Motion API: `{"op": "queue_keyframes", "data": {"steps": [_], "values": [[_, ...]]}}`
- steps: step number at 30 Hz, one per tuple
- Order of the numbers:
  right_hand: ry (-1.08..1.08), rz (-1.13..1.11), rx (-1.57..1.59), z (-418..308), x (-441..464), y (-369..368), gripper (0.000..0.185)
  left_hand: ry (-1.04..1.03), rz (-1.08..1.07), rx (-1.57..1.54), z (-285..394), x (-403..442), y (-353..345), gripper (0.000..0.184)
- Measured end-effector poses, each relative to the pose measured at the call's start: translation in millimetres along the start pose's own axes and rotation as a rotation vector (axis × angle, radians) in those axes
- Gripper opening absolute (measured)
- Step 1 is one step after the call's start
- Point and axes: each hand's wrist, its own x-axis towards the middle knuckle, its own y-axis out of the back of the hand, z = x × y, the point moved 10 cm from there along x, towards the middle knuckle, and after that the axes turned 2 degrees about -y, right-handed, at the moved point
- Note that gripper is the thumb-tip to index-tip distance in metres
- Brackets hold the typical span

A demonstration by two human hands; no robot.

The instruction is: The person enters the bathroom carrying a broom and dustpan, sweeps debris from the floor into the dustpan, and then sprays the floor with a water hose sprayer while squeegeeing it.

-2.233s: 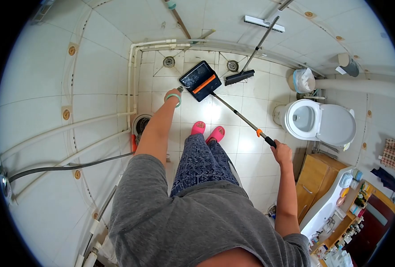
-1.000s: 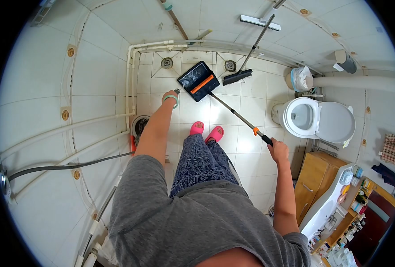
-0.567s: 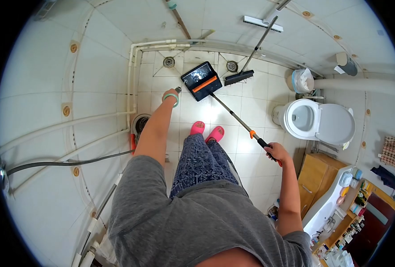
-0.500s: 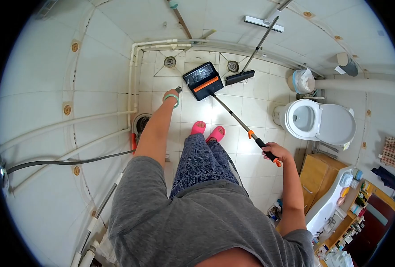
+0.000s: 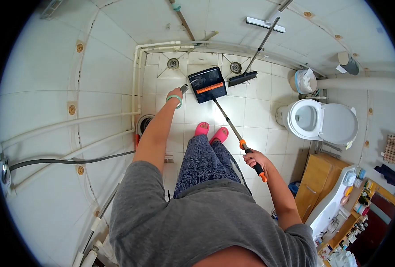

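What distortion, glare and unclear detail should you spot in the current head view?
Head view: black curved borders and a bowed-looking room suggest a wide-angle lens; head view: pale sheen on the floor tiles, between the black pan and pink slippers; head view: whitish patches on the pan, either marks or reflections; head view: small shelf items too tiny to identify.

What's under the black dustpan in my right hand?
Pale floor tiles show around the dustpan. It covers whatever lies directly underneath, so that can't be seen.

Wears gry tee [image 5: 224,218], navy/wht print trousers [image 5: 203,162], pink slides [image 5: 221,135], prob a grn bangle [image 5: 179,98].
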Motion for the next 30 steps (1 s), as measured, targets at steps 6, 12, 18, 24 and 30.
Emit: {"op": "queue_keyframes", "data": {"steps": [6,12,18,24,30], "values": [[-0.012,-0.028,0.049,19,-25,-16,0.05,-0.014,-0.013,0.018,1,15,0,0.027],[0.023,-0.061,0.162,31,-55,-41,0.052,0.008,0.078,0.002,6,13,26,0.027],[0.076,-0.012,0.148,53,-109,-50,0.051,-0.087,0.096,-0.029,33,24,37,0.031],[0.156,-0.031,0.285,69,-163,-56,0.049,-0.089,0.14,-0.128,63,40,31,0.037],[0.285,-0.007,0.466,78,-227,-58,0.046,-0.076,0.14,-0.114,63,61,19,0.038]]}}
